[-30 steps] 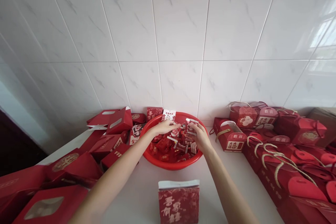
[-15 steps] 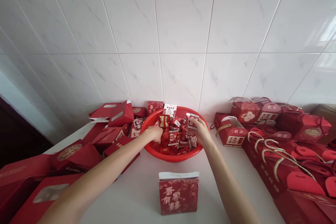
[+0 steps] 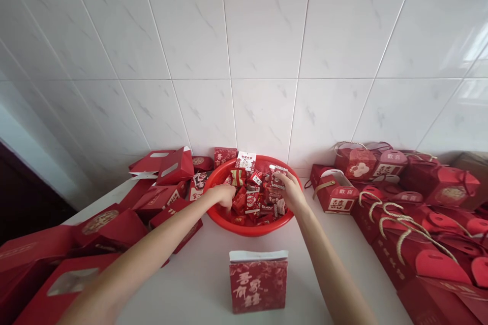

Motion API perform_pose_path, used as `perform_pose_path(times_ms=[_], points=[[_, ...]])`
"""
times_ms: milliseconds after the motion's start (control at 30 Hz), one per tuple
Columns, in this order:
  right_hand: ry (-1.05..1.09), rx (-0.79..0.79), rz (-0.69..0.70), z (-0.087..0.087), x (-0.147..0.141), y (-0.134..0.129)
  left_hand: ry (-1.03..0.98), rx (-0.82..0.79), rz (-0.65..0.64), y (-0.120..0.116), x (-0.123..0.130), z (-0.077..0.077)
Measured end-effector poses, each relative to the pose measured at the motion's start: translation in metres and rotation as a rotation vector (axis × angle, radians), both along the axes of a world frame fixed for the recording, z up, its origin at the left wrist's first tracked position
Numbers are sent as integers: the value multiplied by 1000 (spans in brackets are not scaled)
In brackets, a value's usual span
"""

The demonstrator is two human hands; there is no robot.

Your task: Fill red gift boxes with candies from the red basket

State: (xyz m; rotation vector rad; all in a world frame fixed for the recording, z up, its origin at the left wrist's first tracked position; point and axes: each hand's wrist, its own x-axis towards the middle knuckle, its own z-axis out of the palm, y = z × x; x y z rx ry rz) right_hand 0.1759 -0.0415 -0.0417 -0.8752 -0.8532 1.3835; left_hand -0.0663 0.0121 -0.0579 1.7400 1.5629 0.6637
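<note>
Head view: your left hand (image 3: 223, 196) has shifted from the basket's middle to its left side.
It dips among the wrapped sweets (image 3: 252, 201); whether it grips any, I cannot tell. Your right hand (image 3: 293, 192) pinches a red packet (image 3: 278, 173) inside the red basket (image 3: 249, 231), near the worktop's (image 3: 202, 269) back edge; a red box (image 3: 258, 284) stands nearer the front. Best pinch lightly, freeing packets before lifting over the rim.

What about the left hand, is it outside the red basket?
No, the left hand reaches inside the rim of the red basket, beside the small wrapped packets.
</note>
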Motion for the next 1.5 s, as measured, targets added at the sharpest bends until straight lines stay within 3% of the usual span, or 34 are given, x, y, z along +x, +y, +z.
perform_pose_path(times_ms=[100,167,300,500,733,967,1200,1500], points=[[-10,-32,30,0,0,1,133,-151,-170,-11,2,29],[-18,-42,41,0,1,1,66,-196,-273,-22,7,45],[-11,-25,54,2,1,0,-217,-23,-256,-39,23,57],[-4,-4,96,7,1,-5,-326,115,-141,-36,42,47],[24,14,146,9,0,-7,-461,203,-130,-32,60,41],[102,5,179,8,3,-3,-482,382,-157,-27,58,26],[92,32,162,7,4,-3,-453,340,-198,-36,60,27],[61,43,173,7,4,-5,-567,222,-39,-43,65,26]])
